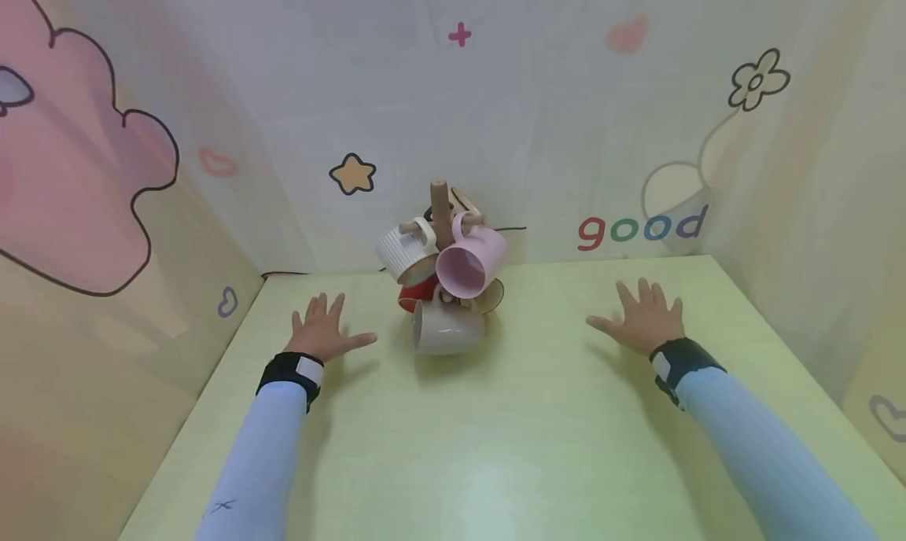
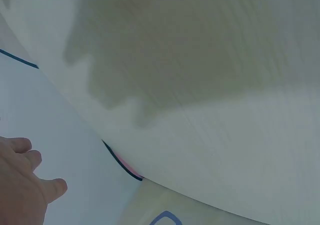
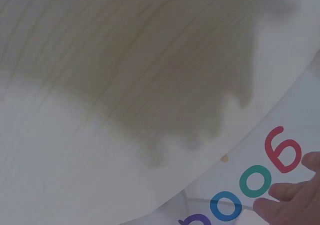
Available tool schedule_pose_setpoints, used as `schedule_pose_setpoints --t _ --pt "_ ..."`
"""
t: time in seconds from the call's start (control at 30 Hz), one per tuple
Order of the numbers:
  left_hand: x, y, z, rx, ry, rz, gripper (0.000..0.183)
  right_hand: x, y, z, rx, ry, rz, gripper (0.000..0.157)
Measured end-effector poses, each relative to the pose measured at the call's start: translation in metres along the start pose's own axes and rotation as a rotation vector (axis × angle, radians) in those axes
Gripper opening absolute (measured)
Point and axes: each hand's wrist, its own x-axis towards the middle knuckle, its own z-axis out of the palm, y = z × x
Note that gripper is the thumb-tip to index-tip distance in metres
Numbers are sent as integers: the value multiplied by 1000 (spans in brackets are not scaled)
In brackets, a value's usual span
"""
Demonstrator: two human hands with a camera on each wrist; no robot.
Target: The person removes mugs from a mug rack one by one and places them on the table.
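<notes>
A wooden mug tree (image 1: 440,203) stands near the back of the table, hung with several mugs. On its upper pegs are a white ribbed mug (image 1: 409,255) at left and a pink mug (image 1: 473,263) at right. Lower down hangs a pale grey mug (image 1: 449,329), with a red mug (image 1: 418,294) and a beige-rimmed mug (image 1: 490,296) partly hidden behind. Left of the mugs my left hand (image 1: 322,333) hovers above the table, fingers spread. My right hand (image 1: 642,321) is likewise spread, well to the right of the mugs. Neither hand touches anything.
The pale wooden table (image 1: 453,431) meets a printed cloth backdrop (image 1: 538,132) at its back and sides. A thin dark line (image 1: 511,229) shows on the backdrop just right of the mug tree. Hand shadows fall on the tabletop in both wrist views.
</notes>
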Motion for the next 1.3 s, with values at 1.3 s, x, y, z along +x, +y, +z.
schedule_pose_setpoints --t 1.3 --pt "-38 48 -9 -161 -4 156 99 -46 -66 -19 100 -58 -84 91"
